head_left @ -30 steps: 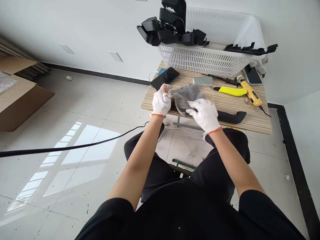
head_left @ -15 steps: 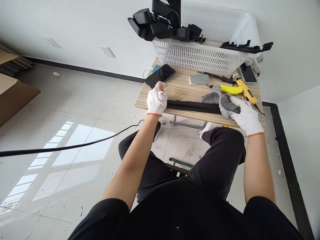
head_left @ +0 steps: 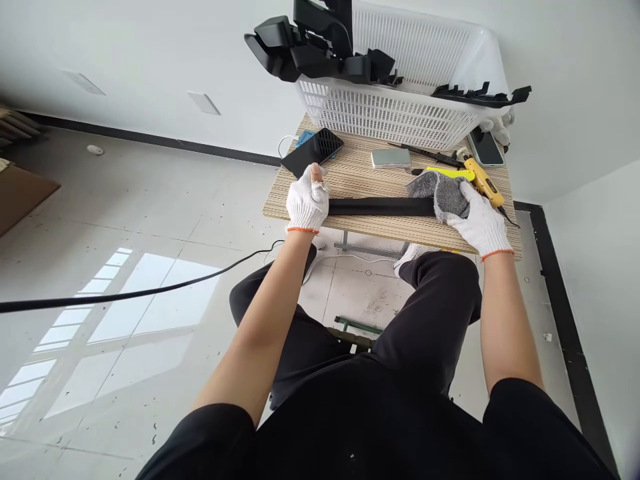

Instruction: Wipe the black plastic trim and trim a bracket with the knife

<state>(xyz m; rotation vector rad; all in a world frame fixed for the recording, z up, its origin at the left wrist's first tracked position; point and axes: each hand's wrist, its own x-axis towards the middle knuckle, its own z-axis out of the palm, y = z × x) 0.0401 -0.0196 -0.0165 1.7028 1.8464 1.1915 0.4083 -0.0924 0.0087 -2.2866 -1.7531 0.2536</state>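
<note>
A long, flat black strip (head_left: 380, 207) lies along the front of the small wooden table (head_left: 350, 227). In a white knitted glove, my left hand (head_left: 307, 200) is closed around the strip's left end. My right hand (head_left: 480, 219), gloved the same way, grips a grey cloth (head_left: 447, 195) that covers the strip's right end. Just behind the cloth is a yellow utility knife (head_left: 453, 174), partly hidden by it. A yellow corded tool (head_left: 484, 180) rests to the right of the knife. Beyond my left hand lies a black phone (head_left: 314, 152).
A white plastic basket (head_left: 385, 110) with black plastic parts (head_left: 325, 57) stands at the table's back. A grey block (head_left: 391, 158) and a second phone (head_left: 485, 147) lie on the tabletop. One black cable (head_left: 150, 292) crosses at left. Cardboard (head_left: 25, 193) sits on the floor.
The view has shifted slightly, moving the whole scene left. My right hand and the cloth have moved a little along the strip towards my left hand, which keeps its hold.
</note>
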